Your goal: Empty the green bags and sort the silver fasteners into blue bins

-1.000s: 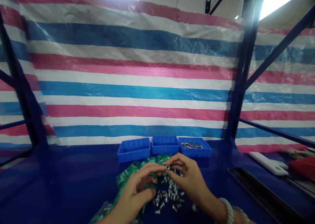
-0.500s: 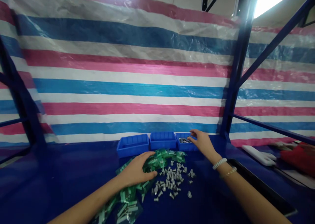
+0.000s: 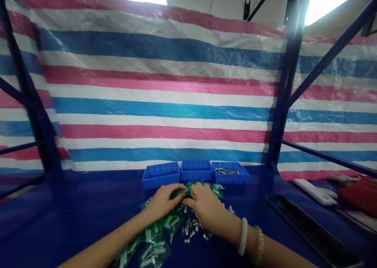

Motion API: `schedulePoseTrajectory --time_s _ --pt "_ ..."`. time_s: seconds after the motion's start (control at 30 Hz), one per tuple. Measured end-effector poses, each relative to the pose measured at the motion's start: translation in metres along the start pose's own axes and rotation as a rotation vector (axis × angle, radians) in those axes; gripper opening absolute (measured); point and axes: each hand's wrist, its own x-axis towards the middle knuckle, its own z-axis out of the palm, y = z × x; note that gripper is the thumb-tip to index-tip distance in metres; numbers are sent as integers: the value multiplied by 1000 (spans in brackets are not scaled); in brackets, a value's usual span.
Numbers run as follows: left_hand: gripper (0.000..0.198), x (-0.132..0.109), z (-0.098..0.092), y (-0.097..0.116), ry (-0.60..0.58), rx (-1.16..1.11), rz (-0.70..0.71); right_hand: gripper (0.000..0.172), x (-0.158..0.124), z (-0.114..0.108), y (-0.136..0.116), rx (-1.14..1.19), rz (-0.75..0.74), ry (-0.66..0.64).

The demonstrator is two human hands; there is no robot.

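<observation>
My left hand (image 3: 165,200) reaches over the green plastic bags (image 3: 159,224), its thumb and fingers curled close together. Beside it, my right hand (image 3: 206,206) is bent inward with its fingers closed, and its thumb tip meets the left hand's. What lies between the fingertips is too small and hidden to make out. Pale strip-like pieces (image 3: 154,252) show inside the nearer bags. Loose silver screw-like parts (image 3: 193,224) lie under and around my right hand, which covers many of them.
Three blue bins stand behind the pile: a left bin (image 3: 161,183), a middle bin (image 3: 196,177) and a right bin (image 3: 232,179) with small metal pieces (image 3: 226,171). A black flat panel (image 3: 312,228), a white object (image 3: 315,191) and red cloth (image 3: 361,195) lie at right.
My right hand has moved from above the right bin, left and nearer, to meet my left hand over the bags. My left hand's thumb and fingers have drawn closer together.
</observation>
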Motion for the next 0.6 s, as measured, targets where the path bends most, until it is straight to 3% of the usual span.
schedulePoseTrajectory --time_s 0.17,0.37,0.6 --pt "28 -1 2 0 2 17 -2 23 0 9 1 -148 -40 -40" --pt "26 -3 6 -5 61 -27 -13 17 2 4 2 -27 193 -42" --pt "27 -2 6 0 68 -5 -43 17 14 12 -2 -6 318 -54"
